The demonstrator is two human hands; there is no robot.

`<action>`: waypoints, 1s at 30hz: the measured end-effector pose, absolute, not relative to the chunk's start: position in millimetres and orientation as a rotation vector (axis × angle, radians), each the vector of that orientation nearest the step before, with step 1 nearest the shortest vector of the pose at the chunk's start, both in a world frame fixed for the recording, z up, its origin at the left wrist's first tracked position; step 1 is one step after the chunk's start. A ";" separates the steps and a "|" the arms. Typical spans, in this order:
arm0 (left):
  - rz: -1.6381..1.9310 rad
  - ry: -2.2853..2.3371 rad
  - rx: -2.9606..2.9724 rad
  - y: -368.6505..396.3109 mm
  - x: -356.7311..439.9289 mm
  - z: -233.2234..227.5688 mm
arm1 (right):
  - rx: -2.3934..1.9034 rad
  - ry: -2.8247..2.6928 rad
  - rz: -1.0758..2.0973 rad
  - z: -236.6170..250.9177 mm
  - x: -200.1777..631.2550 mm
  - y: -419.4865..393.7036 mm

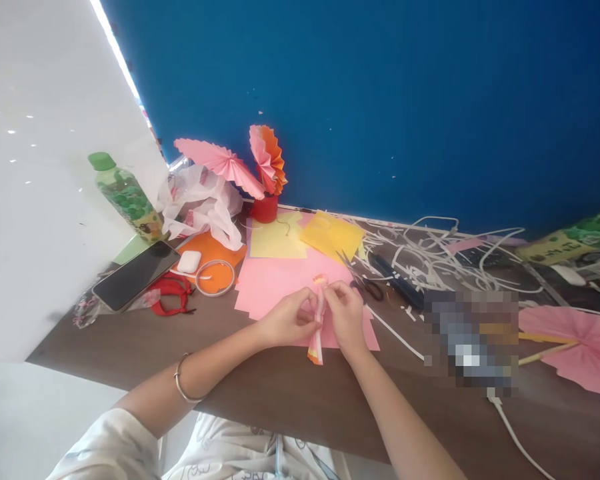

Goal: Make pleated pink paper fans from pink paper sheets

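Observation:
Between my two hands is a narrow strip of pleated paper, pink and white with orange at its ends, held lengthwise over the pink sheets. My left hand pinches it around its middle from the left. Closer to the upper end, my right hand grips it with thumb and fingers. Beneath lie several pink paper sheets, with a pale yellow sheet and an orange-yellow sheet behind them. Scissors rest just right of my right hand.
Left stand a green-capped bottle, a phone, a white case and a roll of tape. Pleated paper fans rise from a red cup. Right are tangled cables, a blurred device and a pink fan.

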State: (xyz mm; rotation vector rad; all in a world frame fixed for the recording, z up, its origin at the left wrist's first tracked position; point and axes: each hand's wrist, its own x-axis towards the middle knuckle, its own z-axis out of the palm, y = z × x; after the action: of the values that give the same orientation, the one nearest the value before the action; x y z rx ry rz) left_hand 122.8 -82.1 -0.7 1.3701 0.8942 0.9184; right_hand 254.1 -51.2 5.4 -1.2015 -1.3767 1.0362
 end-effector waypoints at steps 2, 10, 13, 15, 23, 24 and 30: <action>0.919 0.892 1.391 -82.0 122.6 1.3 | -1.198 -1.394 1.013 6.8 255.3 -51.2; 0.991 0.854 1.436 -81.2 122.2 2.9 | -1.020 -1.751 0.152 5.0 270.3 -47.4; 0.992 0.871 1.430 -81.8 122.6 0.6 | -0.936 -1.801 -0.059 3.8 273.6 -45.3; 0.983 0.888 1.421 -82.3 122.4 -0.6 | -0.911 -1.810 -0.116 3.7 275.1 -44.2; 0.966 0.903 1.440 -86.1 121.4 5.6 | -0.874 -1.880 -0.030 5.4 278.0 -41.5; 0.956 0.901 1.450 -86.6 121.5 6.8 | -0.887 -1.879 -0.031 5.9 277.7 -41.5; 0.967 0.917 1.558 -88.1 122.6 6.9 | -0.876 -1.859 0.002 8.1 275.5 -42.1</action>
State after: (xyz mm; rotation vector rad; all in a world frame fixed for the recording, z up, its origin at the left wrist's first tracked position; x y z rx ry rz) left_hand 122.6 -88.1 6.9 1.5576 0.9167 0.9674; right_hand 275.5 -42.1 8.1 -0.8756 -1.8592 0.0025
